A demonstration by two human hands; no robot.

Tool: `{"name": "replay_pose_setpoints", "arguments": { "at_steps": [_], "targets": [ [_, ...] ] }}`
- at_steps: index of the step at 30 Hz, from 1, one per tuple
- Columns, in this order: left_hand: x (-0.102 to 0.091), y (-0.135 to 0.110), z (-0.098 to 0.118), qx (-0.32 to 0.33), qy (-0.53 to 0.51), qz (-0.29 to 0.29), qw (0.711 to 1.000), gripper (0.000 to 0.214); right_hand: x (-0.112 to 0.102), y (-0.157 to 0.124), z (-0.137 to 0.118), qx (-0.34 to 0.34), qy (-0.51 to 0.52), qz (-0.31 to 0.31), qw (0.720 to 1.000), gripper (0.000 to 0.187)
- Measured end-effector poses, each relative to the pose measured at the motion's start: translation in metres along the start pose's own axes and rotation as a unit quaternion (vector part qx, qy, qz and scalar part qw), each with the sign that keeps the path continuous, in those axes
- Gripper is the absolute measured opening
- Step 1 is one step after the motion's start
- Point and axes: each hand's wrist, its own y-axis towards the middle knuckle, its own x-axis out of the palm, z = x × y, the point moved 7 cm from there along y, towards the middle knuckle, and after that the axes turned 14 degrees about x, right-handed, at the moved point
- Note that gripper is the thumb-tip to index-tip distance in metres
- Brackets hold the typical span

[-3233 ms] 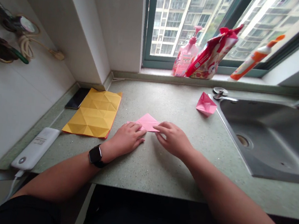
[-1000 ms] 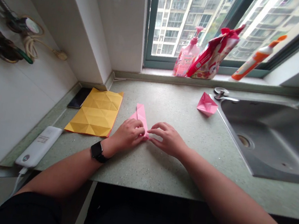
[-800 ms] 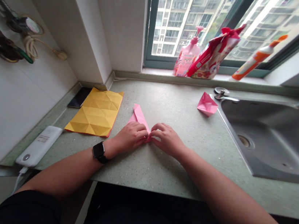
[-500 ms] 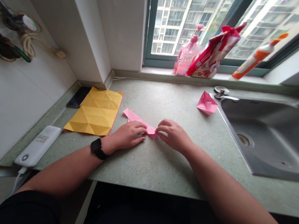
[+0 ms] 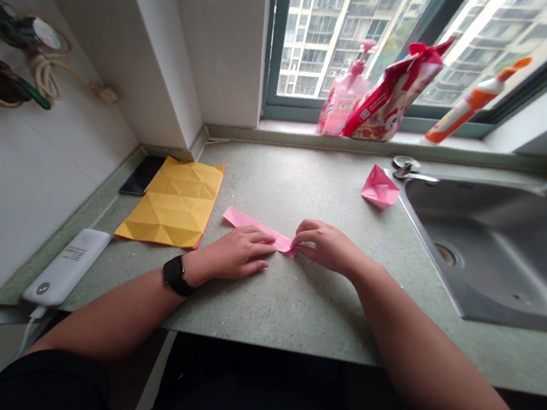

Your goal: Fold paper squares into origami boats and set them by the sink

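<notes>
Resting flat with its fingers stretched out, the left hand [image 5: 237,251] lay across the near side of a narrow folded strip of pink paper [image 5: 245,221], while the right hand [image 5: 329,244] pinched that strip's right end between thumb and fingertips. The strip lay on the speckled pale-green countertop [image 5: 308,324], its other end poking out beyond the left knuckles. Behind that hand sat a black square-faced watch [image 5: 175,271]. Farther left lay a creased yellow paper sheet [image 5: 168,198], a flat black phone [image 5: 141,175] and, nearer the body, a white oblong power bank [image 5: 66,266]. Beyond the right hand, a pink folded-paper shape [image 5: 380,189] stood just beside a stainless-steel sink [image 5: 499,251]. Farthest ahead of both hands, a pink pump bottle [image 5: 339,106], a red plastic bag [image 5: 393,100] and a white-and-orange bottle [image 5: 459,115] lined the white windowsill [image 5: 286,127].
</notes>
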Motion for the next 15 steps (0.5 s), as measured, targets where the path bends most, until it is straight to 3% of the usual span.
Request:
{"name": "replay_pose_setpoints", "arguments": {
  "at_steps": [5, 15],
  "targets": [
    [0.002, -0.001, 0.0, 0.007, 0.013, 0.002, 1.0, 0.039, 0.002, 0.001, 0.005, 0.006, -0.004, -0.004, 1.0, 0.018],
    [0.009, 0.001, 0.0, -0.021, 0.062, -0.033, 0.997, 0.05, 0.003, 0.009, 0.014, 0.048, -0.005, 0.079, 0.996, 0.016]
  ]
}}
